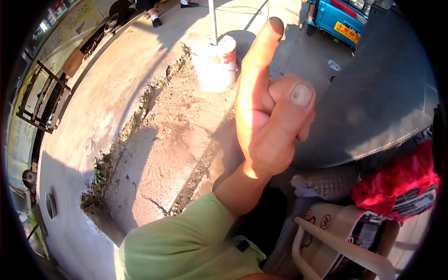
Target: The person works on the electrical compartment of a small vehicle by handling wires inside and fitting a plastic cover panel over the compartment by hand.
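My left hand (277,116) is raised in the middle of the view, at the end of a light green sleeve (182,238). Its index finger is stretched upward and away from me. The thumb lies bent over the other fingers, which are curled in; no object shows in them. Behind the index finger stands a white bucket (212,70) with red marks, a metal pole (213,21) rising from it. A dark grey sheet or cover (368,107) spreads to the right of the hand. My right hand is out of sight.
A beige panel (333,224) with pale tubular bars (345,249) and red cloth (396,177) are at lower right. A blue vehicle (336,23) stands at upper right. Broken concrete edging (130,126) crosses the ground. A rusty frame (44,98) is at left; people's legs (154,16) show far off.
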`<move>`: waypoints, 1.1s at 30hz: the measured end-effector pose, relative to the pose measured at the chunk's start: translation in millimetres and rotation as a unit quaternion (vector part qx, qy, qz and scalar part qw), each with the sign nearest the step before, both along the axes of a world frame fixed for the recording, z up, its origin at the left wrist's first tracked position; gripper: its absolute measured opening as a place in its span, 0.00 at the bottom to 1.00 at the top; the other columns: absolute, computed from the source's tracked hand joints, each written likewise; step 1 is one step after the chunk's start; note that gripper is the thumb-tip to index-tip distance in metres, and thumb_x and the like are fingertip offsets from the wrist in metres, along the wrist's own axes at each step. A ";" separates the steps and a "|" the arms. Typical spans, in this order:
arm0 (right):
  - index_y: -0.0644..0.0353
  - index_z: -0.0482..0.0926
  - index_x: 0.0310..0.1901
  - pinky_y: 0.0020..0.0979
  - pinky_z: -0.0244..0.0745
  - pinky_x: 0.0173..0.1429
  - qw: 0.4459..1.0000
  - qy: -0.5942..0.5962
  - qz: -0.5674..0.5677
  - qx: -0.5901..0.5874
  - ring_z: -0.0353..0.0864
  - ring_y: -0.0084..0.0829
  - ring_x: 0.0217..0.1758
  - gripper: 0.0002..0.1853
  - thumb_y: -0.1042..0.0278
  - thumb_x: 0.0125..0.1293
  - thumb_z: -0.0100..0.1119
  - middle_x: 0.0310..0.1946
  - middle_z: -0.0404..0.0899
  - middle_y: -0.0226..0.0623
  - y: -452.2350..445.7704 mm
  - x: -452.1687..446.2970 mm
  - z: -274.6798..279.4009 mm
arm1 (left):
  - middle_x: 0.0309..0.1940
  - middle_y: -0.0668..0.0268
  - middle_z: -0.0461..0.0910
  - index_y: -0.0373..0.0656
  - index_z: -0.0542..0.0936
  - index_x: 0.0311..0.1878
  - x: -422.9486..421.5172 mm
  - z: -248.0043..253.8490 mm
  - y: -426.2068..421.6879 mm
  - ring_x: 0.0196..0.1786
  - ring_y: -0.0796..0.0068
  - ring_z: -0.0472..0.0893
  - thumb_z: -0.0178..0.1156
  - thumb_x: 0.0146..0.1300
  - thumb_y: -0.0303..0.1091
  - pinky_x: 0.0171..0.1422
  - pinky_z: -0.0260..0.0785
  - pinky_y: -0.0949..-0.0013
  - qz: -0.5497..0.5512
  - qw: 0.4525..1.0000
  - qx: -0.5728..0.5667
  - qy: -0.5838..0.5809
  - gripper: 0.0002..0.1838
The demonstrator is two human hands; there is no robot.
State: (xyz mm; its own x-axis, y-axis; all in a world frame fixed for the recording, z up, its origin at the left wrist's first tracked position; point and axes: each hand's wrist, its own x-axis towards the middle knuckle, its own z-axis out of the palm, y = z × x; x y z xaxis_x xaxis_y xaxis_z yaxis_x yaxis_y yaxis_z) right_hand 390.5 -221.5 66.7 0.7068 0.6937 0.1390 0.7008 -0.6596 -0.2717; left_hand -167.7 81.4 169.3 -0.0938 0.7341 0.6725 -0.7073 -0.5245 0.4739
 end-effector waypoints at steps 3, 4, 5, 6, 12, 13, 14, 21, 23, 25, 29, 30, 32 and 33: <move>0.65 0.82 0.44 0.32 0.74 0.37 1.000 -0.008 -0.002 -0.004 0.80 0.29 0.29 0.09 0.68 0.71 0.58 0.29 0.82 0.37 4.6 -2.0 1.1 | 0.18 0.72 0.71 0.35 0.38 0.82 -22.6 2.9 -9.2 0.19 0.85 0.66 0.52 0.75 0.32 0.26 0.60 0.77 0.033 0.999 0.022 -0.012 0.43; 0.65 0.82 0.44 0.32 0.74 0.37 1.000 -0.012 -0.004 -0.006 0.80 0.29 0.29 0.09 0.68 0.70 0.58 0.29 0.82 0.37 3.4 -2.2 2.7 | 0.18 0.72 0.71 0.35 0.38 0.82 -24.6 1.5 -4.8 0.19 0.85 0.66 0.52 0.75 0.33 0.26 0.61 0.77 0.026 0.999 0.026 -0.015 0.43; 0.65 0.82 0.44 0.32 0.74 0.37 1.000 -0.012 -0.005 -0.007 0.80 0.29 0.29 0.09 0.68 0.70 0.58 0.29 0.82 0.37 3.4 -3.2 3.2 | 0.16 0.72 0.68 0.35 0.44 0.82 -20.5 3.3 -2.0 0.17 0.84 0.63 0.48 0.78 0.36 0.24 0.58 0.77 0.067 0.997 -0.018 0.021 0.37; 0.65 0.81 0.45 0.32 0.74 0.37 1.000 -0.011 -0.003 -0.004 0.80 0.29 0.29 0.10 0.67 0.70 0.58 0.29 0.82 0.37 7.2 -2.2 2.6 | 0.14 0.71 0.64 0.35 0.51 0.81 -16.9 6.0 0.4 0.15 0.82 0.59 0.44 0.81 0.40 0.22 0.56 0.77 0.109 0.990 -0.062 0.057 0.33; 0.65 0.81 0.47 0.32 0.74 0.37 1.000 -0.013 -0.004 0.001 0.80 0.28 0.30 0.11 0.66 0.70 0.59 0.30 0.82 0.37 8.7 -8.6 6.3 | 0.17 0.73 0.68 0.36 0.45 0.82 -21.1 3.5 -17.4 0.17 0.82 0.62 0.47 0.78 0.41 0.25 0.57 0.74 0.060 0.997 0.034 0.034 0.38; 0.65 0.81 0.47 0.32 0.74 0.37 1.000 -0.014 -0.005 0.002 0.80 0.28 0.30 0.11 0.66 0.70 0.59 0.30 0.82 0.37 8.3 -10.6 8.5 | 0.17 0.73 0.68 0.36 0.51 0.80 -9.5 0.5 -8.5 0.18 0.84 0.64 0.51 0.77 0.37 0.25 0.57 0.76 0.018 0.999 -0.002 0.039 0.34; 0.65 0.81 0.47 0.32 0.74 0.37 1.000 -0.015 -0.003 0.008 0.80 0.28 0.30 0.12 0.65 0.70 0.59 0.31 0.82 0.37 9.7 -10.2 9.1 | 0.17 0.73 0.69 0.35 0.58 0.78 3.2 -3.3 1.2 0.19 0.86 0.66 0.54 0.76 0.32 0.25 0.57 0.77 -0.024 0.998 -0.036 0.044 0.31; 0.64 0.81 0.50 0.32 0.74 0.37 0.998 0.027 0.003 0.052 0.80 0.28 0.31 0.14 0.64 0.70 0.60 0.32 0.81 0.37 6.2 -17.6 14.2 | 0.14 0.74 0.63 0.40 0.79 0.58 91.5 -67.0 53.3 0.13 0.82 0.57 0.56 0.75 0.38 0.17 0.48 0.73 -0.283 0.898 -0.316 0.116 0.15; 0.64 0.81 0.50 0.32 0.74 0.37 0.992 0.084 -0.023 0.091 0.80 0.28 0.31 0.14 0.63 0.70 0.60 0.32 0.81 0.37 -0.2 -30.9 19.1 | 0.13 0.74 0.62 0.40 0.80 0.54 107.8 -97.2 62.2 0.12 0.81 0.56 0.56 0.76 0.39 0.16 0.47 0.72 -0.300 0.895 -0.314 0.102 0.14; 0.64 0.80 0.51 0.32 0.74 0.37 0.979 0.134 -0.070 0.137 0.80 0.28 0.31 0.15 0.63 0.70 0.60 0.32 0.81 0.37 1.9 -54.1 49.9 | 0.14 0.74 0.63 0.39 0.80 0.49 115.1 -99.1 58.9 0.12 0.83 0.56 0.58 0.75 0.42 0.16 0.47 0.74 -0.269 0.891 -0.339 0.137 0.15; 0.66 0.79 0.58 0.25 0.68 0.33 0.928 0.144 -0.033 0.343 0.71 0.21 0.27 0.17 0.66 0.76 0.52 0.28 0.73 0.27 9.0 -63.4 113.2 | 0.15 0.75 0.62 0.37 0.81 0.51 120.7 -100.0 63.9 0.14 0.85 0.55 0.55 0.77 0.39 0.18 0.47 0.75 -0.295 0.896 -0.302 0.140 0.14; 0.68 0.78 0.59 0.26 0.69 0.35 0.913 0.128 -0.037 0.386 0.72 0.22 0.29 0.18 0.66 0.76 0.51 0.28 0.73 0.28 13.3 -71.6 128.3 | 0.15 0.75 0.62 0.37 0.81 0.52 120.5 -100.6 63.0 0.14 0.85 0.55 0.55 0.77 0.39 0.18 0.47 0.75 -0.290 0.898 -0.298 0.145 0.15; 0.72 0.76 0.59 0.27 0.71 0.40 0.866 0.140 0.017 0.480 0.73 0.25 0.34 0.18 0.69 0.75 0.48 0.32 0.73 0.32 13.7 -69.0 138.1 | 0.15 0.75 0.62 0.36 0.81 0.52 124.5 -101.3 59.9 0.14 0.84 0.55 0.55 0.77 0.39 0.18 0.47 0.75 -0.289 0.897 -0.297 0.152 0.15; 0.72 0.77 0.57 0.27 0.71 0.39 0.834 0.160 0.031 0.527 0.74 0.26 0.33 0.17 0.71 0.74 0.48 0.33 0.74 0.33 15.7 -67.0 136.3 | 0.15 0.75 0.62 0.36 0.81 0.52 124.9 -100.6 59.3 0.14 0.84 0.55 0.56 0.77 0.39 0.18 0.47 0.75 -0.286 0.899 -0.294 0.153 0.15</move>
State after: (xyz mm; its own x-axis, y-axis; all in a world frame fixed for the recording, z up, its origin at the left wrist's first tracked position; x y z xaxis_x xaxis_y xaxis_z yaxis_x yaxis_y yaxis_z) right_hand 323.6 -205.8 203.0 0.7922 0.3419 0.5054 0.5050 0.0976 -0.8576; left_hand -42.9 140.7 68.7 0.5351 0.8408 0.0820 -0.5713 0.2887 0.7683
